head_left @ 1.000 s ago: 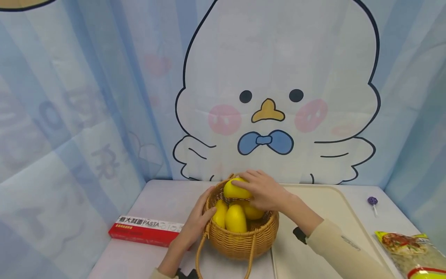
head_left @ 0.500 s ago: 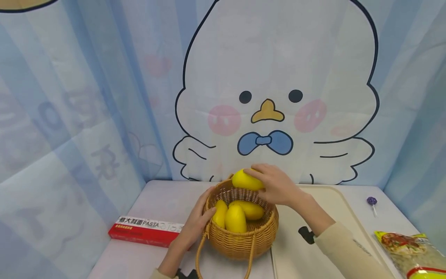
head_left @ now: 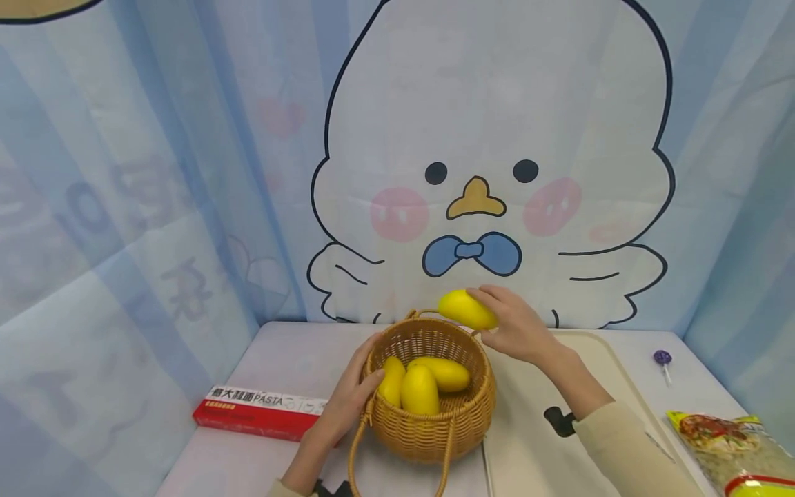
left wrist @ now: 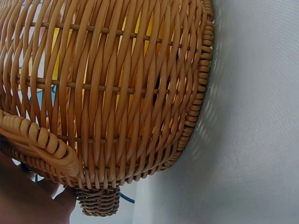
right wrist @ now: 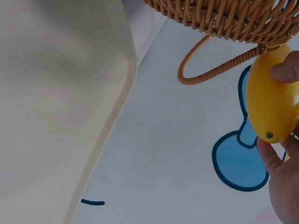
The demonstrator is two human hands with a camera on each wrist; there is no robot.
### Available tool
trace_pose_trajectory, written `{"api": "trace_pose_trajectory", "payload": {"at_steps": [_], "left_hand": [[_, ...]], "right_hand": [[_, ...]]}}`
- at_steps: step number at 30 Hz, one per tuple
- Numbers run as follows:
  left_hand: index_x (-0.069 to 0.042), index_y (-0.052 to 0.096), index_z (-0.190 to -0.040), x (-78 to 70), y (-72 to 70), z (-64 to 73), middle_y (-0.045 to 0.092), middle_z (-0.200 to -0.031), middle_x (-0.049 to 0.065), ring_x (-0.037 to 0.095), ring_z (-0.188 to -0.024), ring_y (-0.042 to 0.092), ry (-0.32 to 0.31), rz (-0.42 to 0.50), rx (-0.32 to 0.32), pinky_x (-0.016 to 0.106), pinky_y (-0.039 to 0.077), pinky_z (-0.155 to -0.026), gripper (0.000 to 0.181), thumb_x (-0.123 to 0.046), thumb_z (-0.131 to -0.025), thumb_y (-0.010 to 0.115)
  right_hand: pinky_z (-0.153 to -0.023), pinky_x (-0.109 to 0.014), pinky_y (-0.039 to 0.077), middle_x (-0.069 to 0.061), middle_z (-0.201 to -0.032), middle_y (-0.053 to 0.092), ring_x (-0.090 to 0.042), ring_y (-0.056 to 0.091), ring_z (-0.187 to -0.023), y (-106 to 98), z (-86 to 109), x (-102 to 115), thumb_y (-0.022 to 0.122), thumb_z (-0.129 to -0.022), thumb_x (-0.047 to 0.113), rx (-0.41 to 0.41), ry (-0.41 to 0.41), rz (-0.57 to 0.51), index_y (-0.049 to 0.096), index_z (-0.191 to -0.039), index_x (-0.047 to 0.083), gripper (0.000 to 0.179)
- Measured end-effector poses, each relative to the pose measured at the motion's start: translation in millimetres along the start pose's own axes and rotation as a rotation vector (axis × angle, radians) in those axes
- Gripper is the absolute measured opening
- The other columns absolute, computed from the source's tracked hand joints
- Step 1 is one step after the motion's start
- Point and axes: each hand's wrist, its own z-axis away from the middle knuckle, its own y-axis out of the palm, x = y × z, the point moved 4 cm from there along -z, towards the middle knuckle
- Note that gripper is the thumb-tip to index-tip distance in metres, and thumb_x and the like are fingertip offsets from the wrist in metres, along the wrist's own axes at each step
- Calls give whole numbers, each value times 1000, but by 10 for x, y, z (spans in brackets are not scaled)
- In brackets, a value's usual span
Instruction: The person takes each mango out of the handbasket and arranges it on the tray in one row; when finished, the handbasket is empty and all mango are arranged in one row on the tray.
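The held yellow fruit (head_left: pixel 458 308) is in my right grip (head_left: pixel 515 328), pinched between thumb and fingers, just by the far right rim of the wicker basket (head_left: pixel 428 435) — not set down yet. Three other yellow fruits (head_left: pixel 420 391) lie inside, so I judge the work only part-way along. My left grip (head_left: pixel 355 383) holds the basket's left side, thumb at the rim. Right of it, a cream tray (head_left: pixel 534 442) lies on the white bench (head_left: pixel 279 352); farther right are a lollipop (head_left: pixel 662 357) and a food packet (head_left: pixel 727 442), while a pasta box (head_left: pixel 261 416) lies left. Blue-and-white curtains (head_left: pixel 155 207) — one cartoon-printed — close in the bench.
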Motion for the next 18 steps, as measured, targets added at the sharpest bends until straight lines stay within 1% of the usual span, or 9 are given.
{"api": "trace_pose_trajectory", "payload": {"at_steps": [5,10,14,18], "left_hand": [[-45,24,-154,10,8,0,25,-161,-16,21,-151,28,3,11,-1,59,25,-122,60,-39,-101,50],[-39,24,-156,15,16,10,25,-161,-16,22,-151,28,-13,20,-14,60,24,-121,61,-33,-101,50],[-39,25,-156,12,24,12,26,-161,-17,22,-151,28,-18,30,-13,60,24,-122,61,-28,-101,50],[-39,25,-156,-4,25,12,26,-161,-17,21,-151,28,-16,32,-12,59,24,-122,61,-26,-101,50]], "right_hand": [[-105,-57,46,-15,-143,52,-35,51,-127,49,91,-186,75,-77,13,-3,112,-37,48,-146,11,74],[-100,-56,49,-17,-141,53,-35,52,-123,103,202,-307,75,-79,16,-17,188,-60,47,-147,10,74],[-99,-56,49,-16,-140,53,-34,52,-121,177,302,-397,72,-80,19,-13,266,-65,46,-147,9,73],[-98,-57,48,-18,-140,53,-35,52,-120,254,389,-471,70,-80,20,-13,349,-73,45,-148,7,73]]}}
